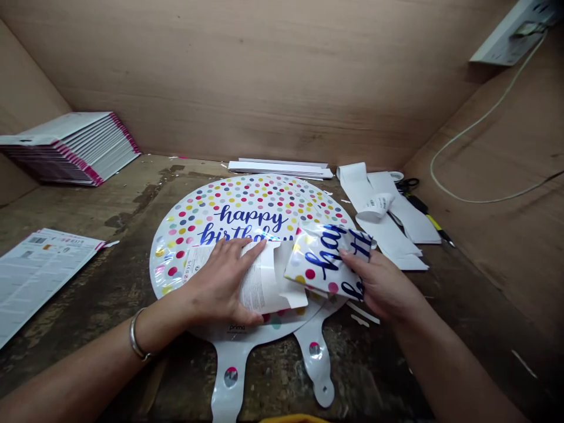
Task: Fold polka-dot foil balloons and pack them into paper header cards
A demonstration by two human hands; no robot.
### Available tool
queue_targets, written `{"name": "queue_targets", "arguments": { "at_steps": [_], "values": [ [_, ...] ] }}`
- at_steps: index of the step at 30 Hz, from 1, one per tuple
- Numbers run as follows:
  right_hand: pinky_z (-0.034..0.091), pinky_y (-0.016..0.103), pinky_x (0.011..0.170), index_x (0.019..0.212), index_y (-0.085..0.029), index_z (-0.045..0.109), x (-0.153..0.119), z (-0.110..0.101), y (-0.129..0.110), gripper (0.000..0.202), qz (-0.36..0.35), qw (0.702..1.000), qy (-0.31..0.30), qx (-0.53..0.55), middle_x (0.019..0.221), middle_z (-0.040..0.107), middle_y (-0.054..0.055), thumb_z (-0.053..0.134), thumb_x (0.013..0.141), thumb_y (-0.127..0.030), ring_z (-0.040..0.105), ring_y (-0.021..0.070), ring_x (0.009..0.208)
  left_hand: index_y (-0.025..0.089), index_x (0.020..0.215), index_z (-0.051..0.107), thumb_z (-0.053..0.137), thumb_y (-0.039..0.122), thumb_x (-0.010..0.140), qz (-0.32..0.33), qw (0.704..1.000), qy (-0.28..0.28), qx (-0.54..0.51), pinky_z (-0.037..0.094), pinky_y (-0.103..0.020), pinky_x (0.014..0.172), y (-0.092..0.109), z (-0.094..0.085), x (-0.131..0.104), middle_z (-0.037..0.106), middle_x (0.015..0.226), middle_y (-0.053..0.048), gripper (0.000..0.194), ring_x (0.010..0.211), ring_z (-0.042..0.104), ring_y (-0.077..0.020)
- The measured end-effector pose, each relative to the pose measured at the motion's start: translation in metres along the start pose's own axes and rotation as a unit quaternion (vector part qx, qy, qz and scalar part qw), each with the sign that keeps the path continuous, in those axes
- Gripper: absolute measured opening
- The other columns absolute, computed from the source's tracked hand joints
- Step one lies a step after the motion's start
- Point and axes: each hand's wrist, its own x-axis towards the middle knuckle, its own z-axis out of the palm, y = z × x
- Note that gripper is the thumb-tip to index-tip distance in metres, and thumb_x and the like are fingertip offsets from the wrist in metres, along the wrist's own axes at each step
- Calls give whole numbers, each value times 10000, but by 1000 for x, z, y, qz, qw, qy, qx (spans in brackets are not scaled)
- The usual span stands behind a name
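My left hand (227, 282) grips a small printed paper packet (259, 282), whose flap stands open on the right side. In my right hand (379, 279) is a folded foil balloon (324, 258), white with coloured dots and blue lettering. The folded balloon's left edge is close to the packet's open end; I cannot tell whether its edge is inside. Beneath both lie flat foil balloons (251, 200) with dots and "happy birthday" in blue, their tails (230, 376) pointing towards me. My left hand and the packet cover part of the lettering.
A stack of packets (92, 147) stands at the back left, and printed sheets (44, 276) lie at the left. White strips (282, 169) rest along the back wall. At the right are curled paper labels (379, 205), scissors (408, 185) and a pen (438, 229). A cable (467, 129) hangs on the right wall.
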Motion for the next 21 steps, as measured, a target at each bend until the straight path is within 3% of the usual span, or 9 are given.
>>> {"name": "queue_targets", "arguments": {
  "at_steps": [3, 7, 11, 14, 18, 21],
  "values": [
    [571, 324, 670, 972, -198, 644, 1, -17, -1, 262, 39, 991, -78, -105, 854, 734, 38, 692, 742, -313, 694, 204, 733, 229, 1464, 124, 686, 698, 507, -7, 1000, -25, 5, 134, -631, 1049, -2, 0, -1, 236, 1442, -189, 1205, 1312, 204, -447],
    [554, 353, 702, 921, -188, 657, -1, -12, 9, 261, 91, 980, -129, -119, 806, 731, 40, 679, 730, -365, 688, 216, 730, 229, 1466, 117, 683, 704, 509, -6, 999, -32, 5, 119, -627, 1056, -4, 4, -1, 220, 1450, -190, 1209, 1321, 186, -443],
    [541, 382, 719, 944, -175, 653, -3, 11, 18, 307, 54, 971, -139, -185, 814, 719, 51, 637, 756, -416, 676, 236, 767, 248, 1465, 110, 689, 713, 487, 11, 1000, -29, -4, 100, -630, 1061, 1, 7, 1, 231, 1448, -179, 1228, 1327, 181, -439],
    [537, 318, 669, 937, -173, 625, -4, 19, 17, 316, 8, 973, -137, -186, 835, 701, 48, 647, 744, -422, 662, 202, 772, 248, 1464, 108, 694, 701, 491, 12, 1000, -25, -2, 93, -626, 1066, 2, 7, 1, 233, 1447, -177, 1222, 1330, 179, -430],
    [436, 197, 412, 720, -182, 535, -4, 10, 12, 265, 25, 971, -104, -212, 595, 613, -24, 669, 698, -409, 533, 88, 448, 223, 1460, 143, 692, 708, 481, -13, 999, -34, 5, 110, -627, 1062, -3, 7, -3, 227, 1445, -190, 1223, 1323, 181, -440],
    [327, 174, 302, 635, -184, 497, -4, 19, 16, 170, 53, 943, -136, -299, 492, 543, -52, 558, 750, -294, 398, 53, 305, 221, 1458, 153, 704, 707, 459, 2, 999, -36, 2, 90, -631, 1062, -1, 7, 0, 220, 1446, -196, 1241, 1327, 168, -445]
  ]
}}
